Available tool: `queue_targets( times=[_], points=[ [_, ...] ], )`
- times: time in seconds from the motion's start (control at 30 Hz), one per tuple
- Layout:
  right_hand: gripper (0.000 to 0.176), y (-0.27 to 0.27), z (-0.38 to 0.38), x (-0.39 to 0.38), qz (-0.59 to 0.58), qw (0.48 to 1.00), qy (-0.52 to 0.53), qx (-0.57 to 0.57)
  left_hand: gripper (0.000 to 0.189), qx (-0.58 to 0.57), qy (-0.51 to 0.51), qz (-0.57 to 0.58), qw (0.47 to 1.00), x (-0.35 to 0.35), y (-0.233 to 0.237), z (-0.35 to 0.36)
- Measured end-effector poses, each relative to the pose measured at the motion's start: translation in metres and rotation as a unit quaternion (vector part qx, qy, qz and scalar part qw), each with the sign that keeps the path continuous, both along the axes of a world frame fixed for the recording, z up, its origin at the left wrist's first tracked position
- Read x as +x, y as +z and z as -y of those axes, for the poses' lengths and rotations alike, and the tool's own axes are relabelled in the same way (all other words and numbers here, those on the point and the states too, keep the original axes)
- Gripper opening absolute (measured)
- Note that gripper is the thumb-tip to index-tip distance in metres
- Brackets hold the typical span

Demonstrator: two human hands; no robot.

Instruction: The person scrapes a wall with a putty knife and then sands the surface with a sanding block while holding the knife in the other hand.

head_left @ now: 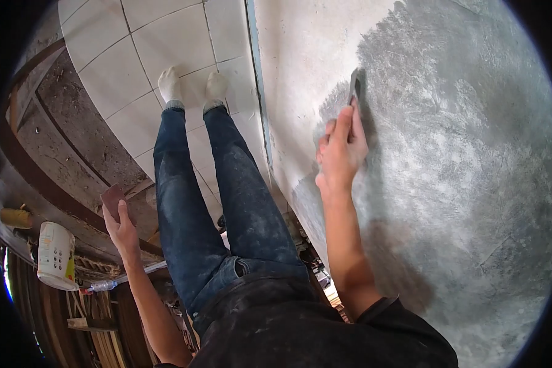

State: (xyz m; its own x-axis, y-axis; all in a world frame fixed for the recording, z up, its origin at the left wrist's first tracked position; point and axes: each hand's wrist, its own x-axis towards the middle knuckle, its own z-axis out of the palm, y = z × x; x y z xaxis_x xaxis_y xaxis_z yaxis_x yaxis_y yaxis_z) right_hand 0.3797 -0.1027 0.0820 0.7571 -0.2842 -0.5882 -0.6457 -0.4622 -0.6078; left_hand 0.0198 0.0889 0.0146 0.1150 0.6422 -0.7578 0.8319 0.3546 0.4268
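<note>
Two bare hands, each with a flat implement, beside a part-grey wall

Head view. Right hand [342, 150]: one, raised to the wall [313, 49]; fingers closed on a thin flat blade [354, 86], thumb laid along it. Blade: narrow, seen nearly edge-on, pointing away from the person, located at the border between the pale bare part and the grey coating [448, 153]; whether its edge touches the surface cannot be told. Coating: mottled, with lighter streaks, its border ragged, covering most of the wall in view.

Left hand [124, 233]: one, held out well apart from the wall; grip closed, a reddish-brown flat piece [113, 199] pinched between thumb and fingers, its upper part projecting beyond them.

Person: dark shirt [300, 325]; blue jeans [184, 202], pale smudges on the legs; light socks [168, 84], both feet on the tiled floor [172, 37].

Surroundings, beyond the left hand: white bucket [56, 254], printed, with a yellow patch; yellowish cylinder [16, 218], near the bucket; clear plastic bottle [103, 286], lying just beside the bucket's base.
</note>
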Motion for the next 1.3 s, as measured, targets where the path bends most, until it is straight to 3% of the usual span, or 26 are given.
queue_targets(
  times=[0.17,0.27,0.43,0.63,0.77,0.97,1.17,1.3],
  points=[
    [0.048,-0.021,0.003,0.010,0.029,0.998,0.060,0.002,0.042,0.001,0.019,-0.012,1.000,-0.002,-0.003,0.004],
    [0.047,-0.029,-0.003,0.013,0.024,0.999,0.038,0.024,0.043,-0.001,0.005,-0.001,1.000,-0.004,0.000,0.001],
    [0.049,0.015,-0.004,-0.002,0.018,1.000,0.006,-0.020,0.044,0.000,0.021,0.007,1.000,-0.005,-0.003,0.003],
    [0.051,-0.019,-0.016,0.016,0.044,0.998,0.026,0.029,0.043,0.011,0.031,0.001,0.999,0.006,0.004,0.004],
    [0.051,0.014,-0.004,0.001,0.026,0.999,0.025,-0.033,0.044,0.009,0.023,-0.019,1.000,0.005,0.006,0.003],
    [0.053,-0.006,-0.032,0.021,0.021,0.999,0.002,0.025,0.048,-0.017,0.015,-0.012,1.000,-0.010,-0.008,0.006],
    [0.053,0.019,-0.007,0.000,0.007,0.999,0.020,-0.041,0.049,0.020,0.010,-0.012,1.000,0.002,-0.001,0.012],
    [0.054,-0.011,-0.028,0.022,-0.008,1.000,0.004,0.020,0.048,-0.001,0.026,-0.011,1.000,-0.002,-0.005,0.017]
  ],
)
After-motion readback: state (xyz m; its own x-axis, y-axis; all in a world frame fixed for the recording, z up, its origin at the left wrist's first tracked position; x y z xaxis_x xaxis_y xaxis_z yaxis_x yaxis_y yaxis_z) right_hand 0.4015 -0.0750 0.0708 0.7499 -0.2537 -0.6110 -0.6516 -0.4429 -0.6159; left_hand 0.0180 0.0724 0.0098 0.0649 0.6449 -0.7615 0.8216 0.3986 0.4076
